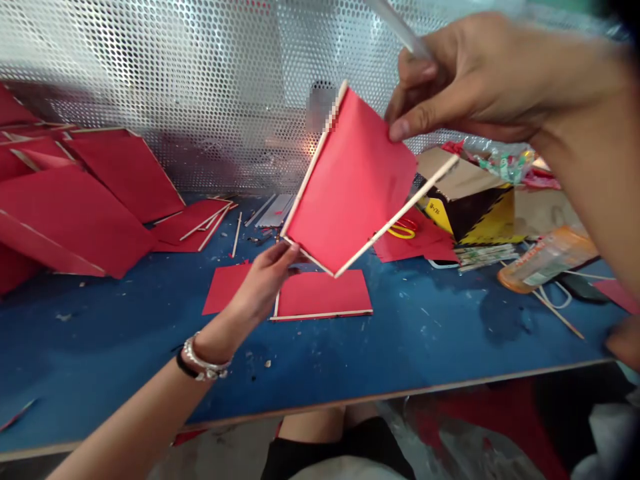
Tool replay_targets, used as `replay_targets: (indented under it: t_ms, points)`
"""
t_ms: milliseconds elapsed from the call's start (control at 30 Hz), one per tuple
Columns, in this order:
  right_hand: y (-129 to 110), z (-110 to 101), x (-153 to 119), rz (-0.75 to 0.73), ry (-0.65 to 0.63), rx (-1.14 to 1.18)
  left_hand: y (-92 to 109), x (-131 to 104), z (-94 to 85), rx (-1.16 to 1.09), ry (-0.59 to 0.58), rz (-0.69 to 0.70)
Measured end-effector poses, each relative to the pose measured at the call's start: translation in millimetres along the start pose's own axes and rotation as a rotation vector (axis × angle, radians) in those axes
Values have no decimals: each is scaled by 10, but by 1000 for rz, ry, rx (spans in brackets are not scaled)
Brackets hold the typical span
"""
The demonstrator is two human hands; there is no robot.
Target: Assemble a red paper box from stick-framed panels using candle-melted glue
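My left hand [267, 277] pinches the lower left corner of a red sheet [345, 193] with pale sticks along three of its edges, raised above the table. My right hand [440, 87] holds the sheet's upper right edge between thumb and fingers, and a translucent white stick [395, 23] also rises from this hand. One pale stick [400, 213] stands out from the sheet's right side, apart from the paper near its upper end. Below, another red piece [325, 293] with a stick along its front edge lies on the blue table [320, 360].
Red stick-edged sheets [75, 207] are piled at the left. Yellow-handled scissors [401, 229] rest on red paper, near a black and yellow box [485, 213]. An orange-capped bottle [547, 260] lies at the right. A perforated metal screen [225, 87] stands behind.
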State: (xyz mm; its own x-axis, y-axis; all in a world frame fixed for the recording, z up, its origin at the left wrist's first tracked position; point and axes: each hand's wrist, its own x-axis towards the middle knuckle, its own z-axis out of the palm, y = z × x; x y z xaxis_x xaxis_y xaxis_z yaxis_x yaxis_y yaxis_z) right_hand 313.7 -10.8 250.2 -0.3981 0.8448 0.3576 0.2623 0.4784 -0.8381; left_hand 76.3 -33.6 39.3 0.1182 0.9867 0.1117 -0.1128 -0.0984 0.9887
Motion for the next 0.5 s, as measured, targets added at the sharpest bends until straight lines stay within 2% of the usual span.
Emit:
replay_targets:
  t_ms: [67,133,167,200,300,400,500]
  points:
    - [167,25,-78,27,-77,-155,71,59,-160,101,125,94]
    - [402,72,-165,38,-18,-61,100,123,-309,264,227,202]
    - [543,107,-213,94,14,-5,91,157,-373,343,256,244]
    - [696,151,-265,146,59,36,63,192,-428,405,270,272]
    - [1187,325,-432,228,83,167,-107,295,-538,490,257,293]
    - [1647,536,-586,285,193,240,-306,370,-577,533,227,281]
    - [2003,737,-690,373,290,318,-436,397,-584,554,221,250]
